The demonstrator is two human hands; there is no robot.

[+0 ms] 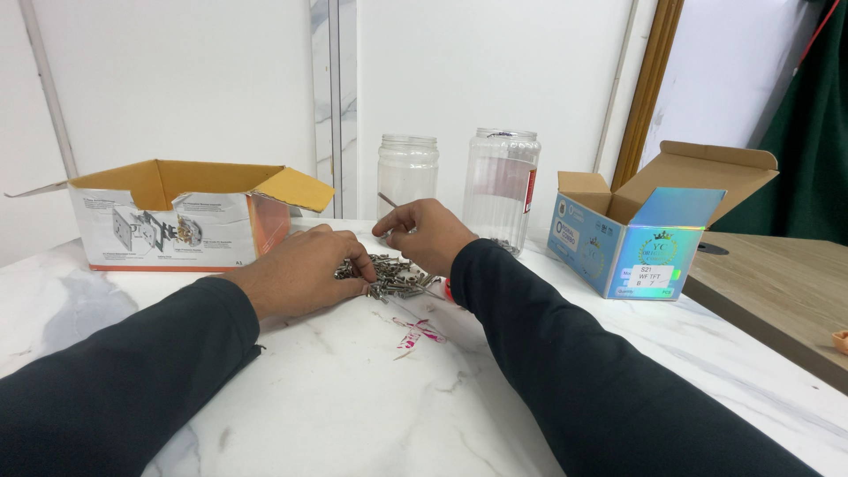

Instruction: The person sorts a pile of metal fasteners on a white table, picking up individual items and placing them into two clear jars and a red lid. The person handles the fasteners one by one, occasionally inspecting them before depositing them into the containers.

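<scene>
Hands on a screw pile, one screw already lifted clear of it.

Left hand (305,269) lies knuckles-up with its fingers curled into the left edge of the pile of small metal screws (393,276); can't tell if it's actually pinching any. Right hand (428,234) is just past the pile, fingertips closed on a single screw (387,200) whose long axis slants up and to the left, away from the wrist. The pile sits between both hands, touching the left, just under the right. Beyond the right hand: two clear empty-looking jars (407,172), lids off. One open cardboard box (181,212) sits left of the left hand, one blue box (640,234) right of the right arm. All on a marble table (353,397).
</scene>
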